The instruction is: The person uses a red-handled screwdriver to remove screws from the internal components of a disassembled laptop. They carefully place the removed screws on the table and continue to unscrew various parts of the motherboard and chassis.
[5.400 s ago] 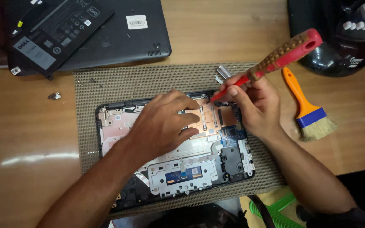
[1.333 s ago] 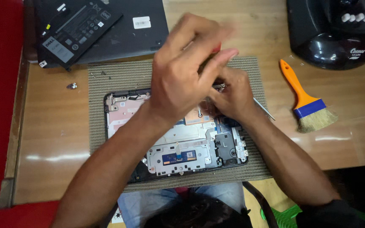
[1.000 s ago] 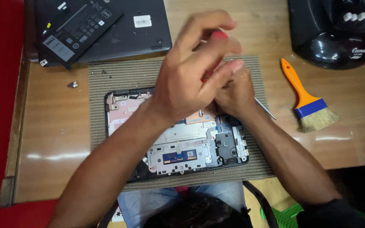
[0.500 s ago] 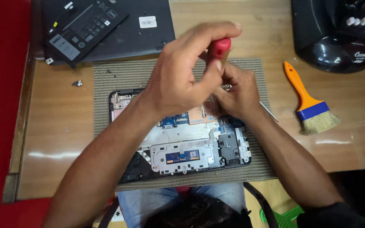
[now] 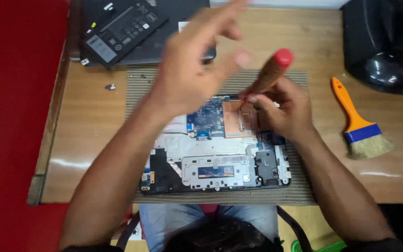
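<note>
Head view: my right hand [image 5: 288, 112] clamps the red-capped, wood-grained screwdriver [image 5: 269, 74] on the opened black laptop chassis's [image 5: 215, 144] copper plate [image 5: 239, 119], left hand [image 5: 190, 79] lifted, fingers apart; unsteadied, the tip could slip and gouge the blue circuit board [image 5: 206, 120].

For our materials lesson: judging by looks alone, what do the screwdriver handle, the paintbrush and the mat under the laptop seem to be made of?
Screwdriver handle: likely hard plastic, speckled brown with a smooth red cap.
Paintbrush: glossy orange handle, probably plastic; blue band; pale, matte bristles, natural or synthetic unclear.
Mat: grey-tan with fine ribs, perhaps woven fabric or rubber.
</note>
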